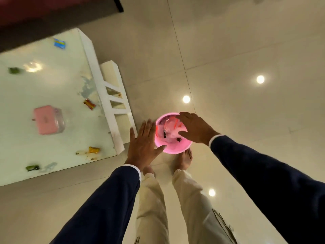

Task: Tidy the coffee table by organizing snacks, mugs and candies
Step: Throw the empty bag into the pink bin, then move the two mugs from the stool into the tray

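A round pink bin is below me by my bare feet, with crumpled wrappers inside. My left hand is flat with its fingers apart at the bin's left rim and holds nothing. My right hand is spread over the bin's far right side, also with nothing in it. The white coffee table lies to the left. On it are a pink box, a blue and yellow packet, a red and yellow candy, an orange packet and two green candies.
A white shelf unit stands against the table's right edge, close to the bin. Glossy beige floor tiles stretch to the right and reflect ceiling lights. A dark sofa edge runs along the top left. A clear wrapper lies near the table's front edge.
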`<action>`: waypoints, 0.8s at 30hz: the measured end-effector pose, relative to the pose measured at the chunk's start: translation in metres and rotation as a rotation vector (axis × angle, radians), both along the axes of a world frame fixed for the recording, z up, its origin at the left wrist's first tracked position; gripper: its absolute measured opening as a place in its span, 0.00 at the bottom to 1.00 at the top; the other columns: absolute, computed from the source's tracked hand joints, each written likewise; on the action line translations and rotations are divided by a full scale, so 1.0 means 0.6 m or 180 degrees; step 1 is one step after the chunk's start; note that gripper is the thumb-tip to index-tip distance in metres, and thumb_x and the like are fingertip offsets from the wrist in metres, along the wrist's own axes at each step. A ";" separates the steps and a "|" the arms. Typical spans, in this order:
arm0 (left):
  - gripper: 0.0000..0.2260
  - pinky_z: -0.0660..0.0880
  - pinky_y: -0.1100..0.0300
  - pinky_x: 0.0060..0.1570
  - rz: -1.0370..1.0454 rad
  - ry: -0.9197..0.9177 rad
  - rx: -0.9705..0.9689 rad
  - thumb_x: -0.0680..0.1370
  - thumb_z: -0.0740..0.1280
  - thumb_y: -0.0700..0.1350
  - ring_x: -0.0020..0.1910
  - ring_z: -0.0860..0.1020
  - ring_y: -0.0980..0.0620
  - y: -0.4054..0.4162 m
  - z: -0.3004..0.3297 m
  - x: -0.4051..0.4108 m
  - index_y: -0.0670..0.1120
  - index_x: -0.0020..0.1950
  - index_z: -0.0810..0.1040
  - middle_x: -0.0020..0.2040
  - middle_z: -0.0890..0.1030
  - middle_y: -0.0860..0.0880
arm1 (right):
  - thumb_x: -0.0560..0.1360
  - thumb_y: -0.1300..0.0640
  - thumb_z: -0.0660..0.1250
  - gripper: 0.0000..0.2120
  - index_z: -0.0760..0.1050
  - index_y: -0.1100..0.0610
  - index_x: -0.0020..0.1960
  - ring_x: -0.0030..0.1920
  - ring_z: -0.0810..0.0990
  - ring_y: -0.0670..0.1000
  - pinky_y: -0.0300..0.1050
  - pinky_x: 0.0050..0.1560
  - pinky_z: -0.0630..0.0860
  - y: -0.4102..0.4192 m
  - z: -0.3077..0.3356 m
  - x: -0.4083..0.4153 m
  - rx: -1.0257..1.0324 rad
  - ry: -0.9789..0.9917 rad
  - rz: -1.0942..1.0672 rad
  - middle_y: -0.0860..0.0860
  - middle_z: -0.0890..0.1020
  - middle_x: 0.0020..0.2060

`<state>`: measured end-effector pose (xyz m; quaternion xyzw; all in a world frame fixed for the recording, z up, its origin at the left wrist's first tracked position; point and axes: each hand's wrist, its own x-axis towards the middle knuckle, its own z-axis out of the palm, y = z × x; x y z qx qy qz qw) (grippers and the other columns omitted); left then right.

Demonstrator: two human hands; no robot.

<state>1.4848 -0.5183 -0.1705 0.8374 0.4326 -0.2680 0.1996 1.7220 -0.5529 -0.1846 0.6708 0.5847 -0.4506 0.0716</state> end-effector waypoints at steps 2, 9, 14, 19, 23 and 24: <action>0.43 0.49 0.35 0.77 0.0002 -0.0015 0.0182 0.78 0.53 0.71 0.84 0.48 0.48 0.003 0.079 -0.005 0.47 0.84 0.45 0.85 0.46 0.47 | 0.77 0.45 0.69 0.38 0.57 0.54 0.81 0.77 0.62 0.61 0.57 0.76 0.62 0.000 0.091 -0.006 0.0443 -0.0174 0.0258 0.57 0.61 0.80; 0.42 0.44 0.36 0.78 0.0247 -0.0024 0.0627 0.77 0.44 0.71 0.84 0.45 0.49 -0.029 0.407 -0.056 0.46 0.84 0.41 0.84 0.43 0.47 | 0.79 0.42 0.64 0.40 0.48 0.51 0.83 0.81 0.53 0.58 0.59 0.79 0.52 0.012 0.402 -0.073 0.0964 -0.0231 0.0949 0.54 0.50 0.82; 0.44 0.46 0.35 0.78 0.0278 -0.0119 0.1082 0.77 0.41 0.72 0.84 0.47 0.48 -0.053 0.565 -0.121 0.44 0.84 0.46 0.85 0.47 0.45 | 0.78 0.35 0.61 0.42 0.45 0.50 0.83 0.82 0.49 0.56 0.62 0.80 0.48 0.016 0.541 -0.149 0.1394 -0.0377 0.1324 0.53 0.46 0.83; 0.43 0.44 0.35 0.78 0.0803 -0.0103 0.1514 0.79 0.43 0.73 0.84 0.44 0.48 -0.085 0.615 -0.230 0.45 0.84 0.44 0.85 0.46 0.47 | 0.77 0.30 0.56 0.44 0.44 0.50 0.83 0.82 0.49 0.57 0.63 0.80 0.49 0.030 0.605 -0.250 0.1869 -0.0534 0.1683 0.53 0.46 0.83; 0.43 0.44 0.35 0.78 0.1134 -0.0009 0.1667 0.79 0.44 0.73 0.83 0.40 0.45 -0.126 0.625 -0.341 0.45 0.84 0.38 0.84 0.40 0.45 | 0.76 0.28 0.54 0.45 0.43 0.50 0.83 0.82 0.49 0.58 0.65 0.79 0.50 0.038 0.638 -0.363 0.2132 -0.0615 0.2034 0.54 0.46 0.83; 0.43 0.44 0.36 0.78 0.1211 -0.0006 0.1722 0.80 0.43 0.73 0.83 0.40 0.44 -0.138 0.627 -0.373 0.45 0.83 0.38 0.84 0.39 0.45 | 0.76 0.28 0.55 0.46 0.43 0.50 0.83 0.82 0.49 0.58 0.65 0.79 0.50 0.040 0.646 -0.396 0.2209 -0.0598 0.2105 0.54 0.46 0.83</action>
